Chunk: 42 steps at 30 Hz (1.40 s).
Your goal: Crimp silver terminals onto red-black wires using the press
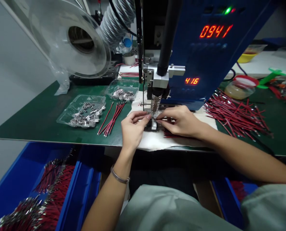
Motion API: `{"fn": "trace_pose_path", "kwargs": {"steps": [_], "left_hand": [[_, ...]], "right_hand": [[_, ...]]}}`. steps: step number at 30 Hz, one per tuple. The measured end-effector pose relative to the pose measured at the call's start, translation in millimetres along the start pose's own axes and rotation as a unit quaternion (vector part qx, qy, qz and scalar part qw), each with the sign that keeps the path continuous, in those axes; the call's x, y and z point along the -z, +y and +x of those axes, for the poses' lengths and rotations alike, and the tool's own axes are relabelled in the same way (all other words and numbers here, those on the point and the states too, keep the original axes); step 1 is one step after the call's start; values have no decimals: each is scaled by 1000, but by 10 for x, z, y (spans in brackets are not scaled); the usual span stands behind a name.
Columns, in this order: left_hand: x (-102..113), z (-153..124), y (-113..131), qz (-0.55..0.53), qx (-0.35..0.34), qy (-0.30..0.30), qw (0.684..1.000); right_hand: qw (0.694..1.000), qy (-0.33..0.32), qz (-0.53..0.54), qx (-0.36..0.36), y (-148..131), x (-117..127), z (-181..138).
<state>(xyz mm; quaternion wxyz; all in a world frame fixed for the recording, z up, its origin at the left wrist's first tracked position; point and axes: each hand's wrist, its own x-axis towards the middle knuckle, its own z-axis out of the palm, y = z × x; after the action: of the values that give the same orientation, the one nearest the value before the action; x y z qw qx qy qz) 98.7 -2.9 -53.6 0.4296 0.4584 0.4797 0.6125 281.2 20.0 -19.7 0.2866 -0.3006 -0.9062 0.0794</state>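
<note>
My left hand (135, 127) and my right hand (178, 120) meet under the head of a blue soldering machine (191, 57). Both are closed in a pinch at the small metal fixture (154, 124) below the machine's coiled tip (156, 102). What lies between my fingertips is too small to make out. Under my right hand, red wires (173, 134) rest on a white cloth (151, 142). Left of my left hand lies a small bunch of red and black wires (114, 120) with metal ends.
Clear plastic trays of small metal parts, one in front (85, 112) and one behind (123, 91), stand to the left. A heap of red wires (236, 112) lies right. Below the table edge, a blue bin (10, 173) holds wire bundles. A large spool (48, 41) stands back left.
</note>
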Motion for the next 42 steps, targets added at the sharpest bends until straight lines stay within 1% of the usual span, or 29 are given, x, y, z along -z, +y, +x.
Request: {"fn": "trace_pose_path", "kwargs": {"steps": [4, 8, 14, 19, 22, 29, 37, 42], "left_hand": [[-8, -7, -1, 4, 8, 1, 1000], [-10, -14, -5, 3, 4, -3, 1000], [2, -17, -13, 21, -16, 7, 1000], [2, -22, 10, 34, -13, 15, 999], [1, -30, 22, 37, -15, 14, 999], [7, -32, 14, 39, -16, 13, 999], [15, -37, -7, 44, -30, 11, 999], [9, -43, 3, 43, -25, 11, 999]], "right_hand": [[1000, -5, -12, 18, 9, 14, -7], [999, -20, -31, 21, 37, 19, -18], [997, -29, -64, -16, 48, 17, -32], [994, -44, -93, -22, -1, 37, -18], [996, -41, -68, -39, -49, 40, -11], [996, -2, -10, -91, -68, 21, -11], [994, -3, 10, -107, -67, 3, -11], [993, 6, 15, -115, -81, -5, -3]]}}
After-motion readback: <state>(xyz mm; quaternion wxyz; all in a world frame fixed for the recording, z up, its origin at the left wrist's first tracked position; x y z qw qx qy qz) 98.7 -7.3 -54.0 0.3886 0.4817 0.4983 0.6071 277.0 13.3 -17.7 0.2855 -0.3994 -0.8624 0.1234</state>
